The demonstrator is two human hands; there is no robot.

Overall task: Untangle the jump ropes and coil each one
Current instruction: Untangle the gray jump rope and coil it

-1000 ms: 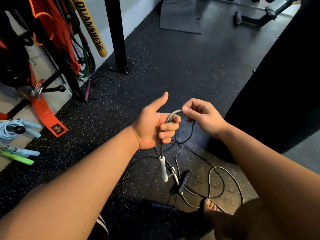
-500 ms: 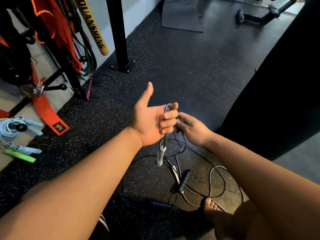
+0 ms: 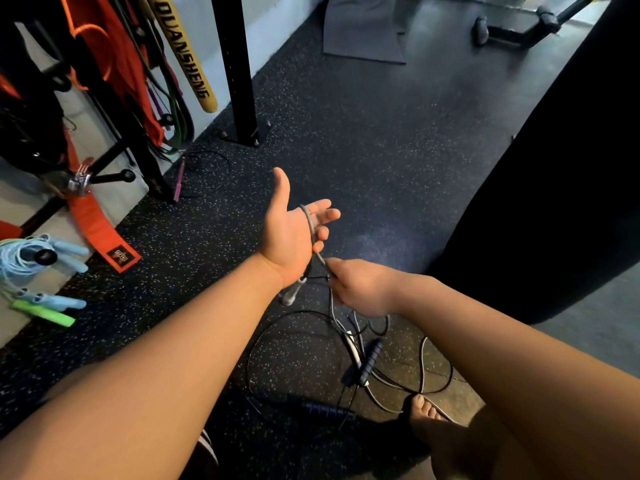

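Note:
A grey jump rope (image 3: 309,224) loops over the fingers of my left hand (image 3: 290,237), whose palm faces up with fingers spread and thumb raised. Its white handle (image 3: 291,293) dangles below the left wrist. My right hand (image 3: 360,287) sits just below and right of the left, pinched on the grey cord. Below both hands a tangle of thin black and grey cords (image 3: 377,362) lies on the floor with a dark blue handle (image 3: 370,362), a white handle (image 3: 352,345) and another dark handle (image 3: 325,408).
Coiled light-blue ropes (image 3: 38,258) and a green handle (image 3: 45,315) lie at the left. An orange strap (image 3: 93,223), resistance bands, a yellow pad (image 3: 185,53) and a black rack post (image 3: 235,71) stand behind. A black punching bag (image 3: 561,188) fills the right. My bare foot (image 3: 424,414) rests on the cords.
My left hand has gone from fingers curled on the grey rope to fingers spread. My right hand dropped from above the loop to below it, drawing the cord down.

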